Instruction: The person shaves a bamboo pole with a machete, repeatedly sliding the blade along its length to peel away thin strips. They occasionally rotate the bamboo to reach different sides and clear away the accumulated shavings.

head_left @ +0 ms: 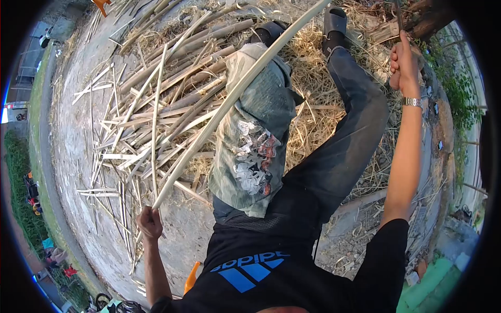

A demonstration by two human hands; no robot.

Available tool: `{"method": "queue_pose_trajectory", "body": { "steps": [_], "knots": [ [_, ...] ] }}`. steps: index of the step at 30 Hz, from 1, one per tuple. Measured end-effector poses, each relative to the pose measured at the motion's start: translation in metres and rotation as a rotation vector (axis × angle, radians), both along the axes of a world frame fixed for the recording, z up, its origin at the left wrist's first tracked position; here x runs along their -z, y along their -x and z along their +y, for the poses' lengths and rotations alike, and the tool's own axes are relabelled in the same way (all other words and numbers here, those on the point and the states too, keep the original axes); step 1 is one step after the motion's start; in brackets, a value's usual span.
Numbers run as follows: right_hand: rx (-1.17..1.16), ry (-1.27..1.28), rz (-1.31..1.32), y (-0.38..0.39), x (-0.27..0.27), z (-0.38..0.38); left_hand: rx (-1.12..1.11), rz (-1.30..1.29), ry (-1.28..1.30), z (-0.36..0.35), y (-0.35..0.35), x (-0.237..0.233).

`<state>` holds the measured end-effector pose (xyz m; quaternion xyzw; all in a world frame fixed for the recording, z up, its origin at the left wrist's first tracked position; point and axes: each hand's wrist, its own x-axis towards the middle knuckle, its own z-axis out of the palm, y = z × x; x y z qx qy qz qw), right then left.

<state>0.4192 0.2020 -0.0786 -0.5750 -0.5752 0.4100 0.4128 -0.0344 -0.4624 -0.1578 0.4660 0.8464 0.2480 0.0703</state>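
A long pale split strip [229, 101] runs diagonally from the lower left up past the top edge of the view. My left hand [150, 223] is closed around its lower end. At the upper right, my right hand [404, 65] is closed on the handle of a thin dark tool [399, 16], whose upper part leaves the view. A metal watch is on that wrist. The strip passes over a camouflage cloth [250, 141] lying on my lap and leg.
Split strips and poles [172, 99] lie heaped on the ground at the left. Shavings [308, 78] cover the ground around my feet. A wooden block [386, 32] stands at the upper right. Part of an orange chair [192, 276] shows beside me.
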Motion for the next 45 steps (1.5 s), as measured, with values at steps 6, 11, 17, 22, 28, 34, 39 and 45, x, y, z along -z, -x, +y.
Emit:
{"method": "queue_pose_trajectory", "body": {
  "steps": [6,11,17,22,28,34,39,45],
  "knots": [
    [-0.174,0.033,0.147,0.048,-0.01,-0.105,-0.08,-0.234,0.112,0.053,-0.013,-0.005],
    [-0.448,-0.088,-0.149,0.095,0.016,-0.17,-0.07,-0.439,0.232,0.11,-0.038,-0.02],
    [-0.768,-0.13,-0.394,0.136,0.021,-0.237,-0.01,-0.469,0.248,0.138,-0.056,-0.045],
    [-0.905,-0.108,-0.418,0.146,0.031,-0.269,0.007,-0.439,0.169,0.164,-0.078,-0.046],
    [-0.872,-0.069,-0.259,0.136,0.033,-0.273,-0.095,-0.22,0.022,0.192,-0.088,-0.031],
    [-0.563,-0.174,-0.399,0.101,0.032,-0.218,0.051,0.123,-0.237,0.146,-0.037,0.005],
    [-0.19,-0.032,-0.189,0.072,0.036,-0.146,0.105,0.307,-0.296,0.109,-0.014,0.014],
    [-0.14,0.243,0.072,0.092,0.027,-0.168,0.163,0.452,-0.279,0.115,-0.003,0.007]
  ]
}}
